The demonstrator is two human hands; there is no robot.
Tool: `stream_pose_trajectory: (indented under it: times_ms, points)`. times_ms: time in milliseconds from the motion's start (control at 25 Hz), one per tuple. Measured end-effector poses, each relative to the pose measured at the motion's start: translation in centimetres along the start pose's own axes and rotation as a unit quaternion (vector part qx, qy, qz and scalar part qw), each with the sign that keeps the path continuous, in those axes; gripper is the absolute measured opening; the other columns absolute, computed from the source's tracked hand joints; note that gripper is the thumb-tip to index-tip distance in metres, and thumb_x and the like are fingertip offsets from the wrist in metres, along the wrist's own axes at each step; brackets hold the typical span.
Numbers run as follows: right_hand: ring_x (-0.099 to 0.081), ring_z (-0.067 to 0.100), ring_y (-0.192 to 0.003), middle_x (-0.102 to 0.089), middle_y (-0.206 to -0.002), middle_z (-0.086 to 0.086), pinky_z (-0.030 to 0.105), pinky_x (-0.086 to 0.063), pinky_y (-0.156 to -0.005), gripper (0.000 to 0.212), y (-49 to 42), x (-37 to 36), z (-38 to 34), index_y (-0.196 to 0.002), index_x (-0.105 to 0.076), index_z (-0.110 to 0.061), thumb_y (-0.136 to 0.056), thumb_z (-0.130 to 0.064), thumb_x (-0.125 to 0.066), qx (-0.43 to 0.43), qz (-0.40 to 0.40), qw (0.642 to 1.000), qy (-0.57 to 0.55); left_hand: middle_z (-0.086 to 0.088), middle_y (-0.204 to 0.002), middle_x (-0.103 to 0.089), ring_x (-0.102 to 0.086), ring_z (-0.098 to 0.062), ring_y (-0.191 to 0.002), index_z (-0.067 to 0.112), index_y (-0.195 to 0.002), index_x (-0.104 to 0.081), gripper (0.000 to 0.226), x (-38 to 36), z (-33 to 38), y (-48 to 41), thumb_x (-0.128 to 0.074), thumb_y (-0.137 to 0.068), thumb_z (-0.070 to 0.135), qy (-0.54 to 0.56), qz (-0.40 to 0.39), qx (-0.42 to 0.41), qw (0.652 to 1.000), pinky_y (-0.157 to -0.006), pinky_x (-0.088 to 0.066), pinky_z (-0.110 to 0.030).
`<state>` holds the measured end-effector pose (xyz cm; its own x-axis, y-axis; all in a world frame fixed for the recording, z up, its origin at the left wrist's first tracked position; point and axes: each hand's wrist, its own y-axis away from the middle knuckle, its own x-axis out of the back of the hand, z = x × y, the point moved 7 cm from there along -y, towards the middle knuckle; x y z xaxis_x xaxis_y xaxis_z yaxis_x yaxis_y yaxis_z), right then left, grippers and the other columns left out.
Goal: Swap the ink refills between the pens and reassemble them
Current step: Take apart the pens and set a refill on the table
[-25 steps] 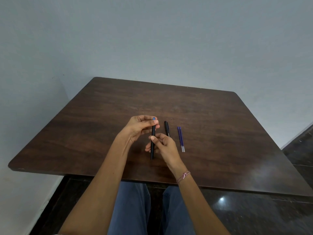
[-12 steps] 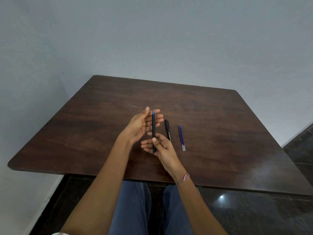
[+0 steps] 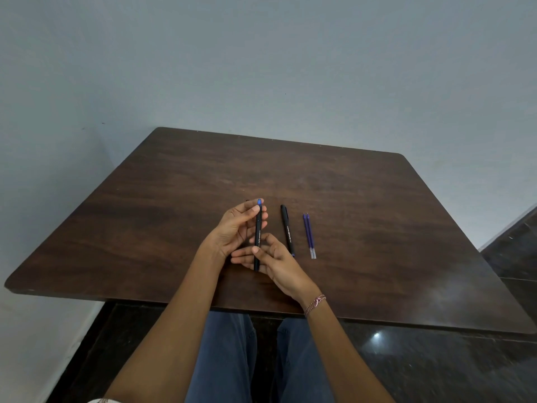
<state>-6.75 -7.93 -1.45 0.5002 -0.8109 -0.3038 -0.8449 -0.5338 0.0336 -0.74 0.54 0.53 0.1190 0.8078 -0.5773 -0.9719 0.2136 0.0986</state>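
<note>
A black pen with a blue end stands nearly upright above the table, held between both hands. My left hand pinches its blue top end with thumb and fingers. My right hand grips its lower part with thumb and fingers. A second black pen lies flat on the table just right of my hands. Two blue ink refills lie side by side to the right of that pen, their clear ends toward me.
The dark brown wooden table stands against a pale wall at the back and left. Its front edge runs over my lap. Dark glossy floor shows below and to the right.
My left hand opened flat behind the pen, then closed its fingers on the pen's blue top again. My right hand kept hold of the lower part throughout.
</note>
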Motion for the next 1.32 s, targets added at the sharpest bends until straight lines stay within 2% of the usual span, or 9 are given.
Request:
stream_pose_trajectory:
  times_ms: [160,320,440,600,720,840,960,1160,1320]
  points:
    - [-0.068,0.025,-0.098,-0.068,-0.103,0.018,0.033,-0.052,-0.093,0.015,-0.2,0.0,0.1,-0.113,-0.043,-0.007,-0.098,-0.007,-0.043,-0.02,-0.011,1.0,0.021,0.006,-0.068,-0.064,-0.062,-0.004,-0.061,0.013,-0.103,-0.061,0.019,0.2,-0.8,-0.4,-0.051,-0.088,0.006,0.01,0.001,0.007,1.0,-0.053,-0.052,-0.016]
    - [-0.069,0.023,-0.096,-0.07,-0.1,0.016,0.031,-0.054,-0.088,0.026,-0.4,0.2,0.0,-0.122,-0.041,-0.002,-0.097,-0.003,-0.044,-0.021,-0.026,0.999,-0.003,0.001,-0.088,-0.07,-0.065,-0.005,-0.075,0.008,-0.112,-0.061,0.032,-0.5,-1.2,-0.5,-0.039,-0.097,0.025,0.053,-0.028,0.037,0.998,-0.057,-0.053,-0.015]
    - [-0.069,0.024,-0.096,-0.07,-0.1,0.015,0.03,-0.054,-0.088,0.023,-0.5,0.2,0.2,-0.12,-0.042,-0.005,-0.097,-0.001,-0.044,-0.026,-0.031,0.999,-0.018,-0.005,-0.098,-0.072,-0.068,-0.009,-0.08,0.007,-0.111,-0.061,0.033,-0.4,-1.0,-0.4,-0.035,-0.098,0.021,0.093,-0.033,0.052,0.994,-0.059,-0.055,-0.018]
    - [-0.069,0.024,-0.096,-0.07,-0.1,0.014,0.031,-0.053,-0.09,0.023,-0.5,0.2,0.1,-0.119,-0.042,-0.007,-0.097,0.0,-0.044,-0.018,-0.038,0.999,-0.028,-0.002,-0.083,-0.072,-0.068,-0.008,-0.07,0.007,-0.105,-0.061,0.026,-0.1,-1.0,-0.4,-0.037,-0.096,0.01,0.048,-0.022,0.03,0.998,-0.054,-0.054,-0.017]
    - [-0.069,0.023,-0.095,-0.07,-0.1,0.013,0.033,-0.052,-0.093,0.023,-0.4,0.3,0.0,-0.119,-0.043,-0.007,-0.096,0.0,-0.044,-0.011,-0.041,0.999,-0.031,-0.001,-0.076,-0.07,-0.066,-0.008,-0.062,0.008,-0.101,-0.064,0.021,-0.4,-0.8,-0.2,-0.06,-0.083,0.017,0.034,-0.029,0.011,0.999,-0.049,-0.052,-0.016]
    - [-0.068,0.024,-0.095,-0.069,-0.1,0.014,0.037,-0.05,-0.097,0.027,-0.5,0.3,0.1,-0.122,-0.042,-0.008,-0.096,-0.001,-0.046,-0.01,-0.049,0.998,-0.032,-0.001,-0.076,-0.068,-0.066,-0.009,-0.062,0.011,-0.1,-0.069,0.058,-0.4,-0.8,-0.3,-0.09,-0.049,0.03,0.021,-0.043,0.007,0.999,-0.049,-0.053,-0.017]
    - [-0.068,0.024,-0.094,-0.069,-0.099,0.015,0.04,-0.049,-0.098,0.026,-0.5,0.3,0.2,-0.121,-0.044,-0.008,-0.095,-0.001,-0.047,-0.009,-0.054,0.998,-0.035,0.001,-0.072,-0.064,-0.063,-0.008,-0.061,0.011,-0.11,-0.063,0.076,-0.3,-1.2,-0.5,-0.093,-0.044,0.034,0.006,-0.058,0.012,0.998,-0.05,-0.052,-0.016]
    - [-0.069,0.022,-0.089,-0.069,-0.096,0.014,0.035,-0.053,-0.092,0.025,-0.4,0.2,0.0,-0.119,-0.045,-0.006,-0.095,0.001,-0.048,-0.008,-0.053,0.998,-0.04,-0.002,-0.09,-0.066,-0.062,-0.007,-0.073,0.011,-0.1,-0.072,0.03,-0.1,-1.3,-0.4,-0.063,-0.081,0.033,0.032,-0.048,0.006,0.998,-0.06,-0.053,-0.018]
    - [-0.069,0.021,-0.089,-0.069,-0.095,0.014,0.034,-0.054,-0.091,0.026,-0.5,0.3,0.0,-0.119,-0.046,-0.006,-0.094,0.001,-0.048,-0.01,-0.051,0.998,-0.042,-0.005,-0.097,-0.071,-0.063,-0.007,-0.076,0.01,-0.095,-0.074,0.034,-0.4,-1.4,-0.1,-0.044,-0.085,0.02,0.033,-0.052,0.031,0.998,-0.061,-0.053,-0.018]
